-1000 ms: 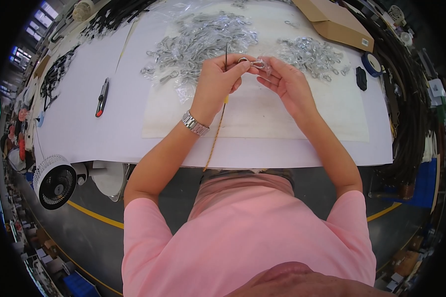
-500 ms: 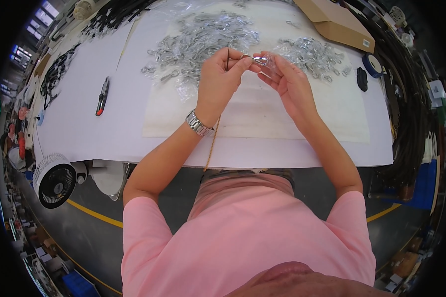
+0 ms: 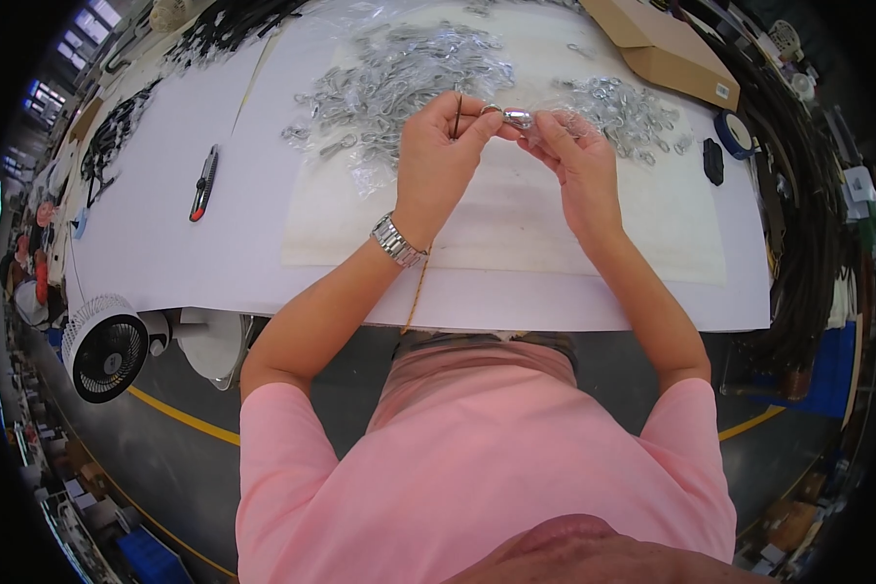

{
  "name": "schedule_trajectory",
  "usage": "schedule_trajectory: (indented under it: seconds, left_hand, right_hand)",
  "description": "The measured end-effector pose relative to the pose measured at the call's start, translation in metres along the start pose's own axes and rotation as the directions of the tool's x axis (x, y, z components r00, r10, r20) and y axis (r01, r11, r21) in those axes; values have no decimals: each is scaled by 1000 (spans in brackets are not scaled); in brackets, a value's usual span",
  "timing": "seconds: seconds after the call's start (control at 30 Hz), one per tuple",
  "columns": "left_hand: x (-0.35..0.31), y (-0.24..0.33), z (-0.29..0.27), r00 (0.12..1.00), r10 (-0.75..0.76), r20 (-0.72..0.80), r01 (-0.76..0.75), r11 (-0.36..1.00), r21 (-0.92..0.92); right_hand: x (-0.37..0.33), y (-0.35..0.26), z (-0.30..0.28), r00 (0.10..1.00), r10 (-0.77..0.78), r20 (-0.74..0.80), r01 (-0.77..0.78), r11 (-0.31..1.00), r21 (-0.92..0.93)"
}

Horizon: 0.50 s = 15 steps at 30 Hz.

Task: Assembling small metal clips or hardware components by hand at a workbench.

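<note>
Above the table, my left hand (image 3: 440,151) pinches the ring end of a shiny metal key ring clasp (image 3: 518,119). A thin dark pointed tool (image 3: 457,117) sticks up between the same hand's fingers; its kind is unclear. My right hand (image 3: 582,170) is closed at the clasp's other end, with clear plastic film (image 3: 576,125) at its fingertips. Beyond my hands lies a large heap of similar metal clasps (image 3: 409,73), many in clear plastic. A smaller pile of clasps (image 3: 618,109) lies to the right, without visible wrapping on several.
A utility knife (image 3: 203,185) lies on the white table (image 3: 165,258) at left. Black straps (image 3: 214,37) are bunched at the far left. A cardboard box (image 3: 667,49), a blue tape roll (image 3: 735,134) and a small black object (image 3: 713,162) sit at right. A fan (image 3: 112,355) stands lower left.
My right fingers have closed in on the plastic at the clasp, and the film now bunches above them. The clasp has shifted slightly right and shows more plainly.
</note>
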<state>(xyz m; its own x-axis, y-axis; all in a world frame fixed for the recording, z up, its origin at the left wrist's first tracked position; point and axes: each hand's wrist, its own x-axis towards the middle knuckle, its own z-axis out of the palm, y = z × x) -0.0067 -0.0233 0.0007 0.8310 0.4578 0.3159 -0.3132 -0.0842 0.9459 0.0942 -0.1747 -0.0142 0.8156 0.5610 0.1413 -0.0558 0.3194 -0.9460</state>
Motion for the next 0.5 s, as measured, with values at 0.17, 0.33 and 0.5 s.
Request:
schedule_trajectory:
  seconds: [0.17,0.33,0.5]
  left_hand:
    - [-1,3,2,1000,-17,-6,17,999,-27]
    - [-3,-1,2,999,1,-34,-2,1000,-19]
    - [-3,-3,3,998,40,-48,-37,997,62]
  right_hand:
    - [2,-4,2,997,-15,-77,13,999,-30]
    - [-5,-9,10,998,25,-56,-23,999,30]
    - [-8,-10,13,1000,1,29,-3,998,64]
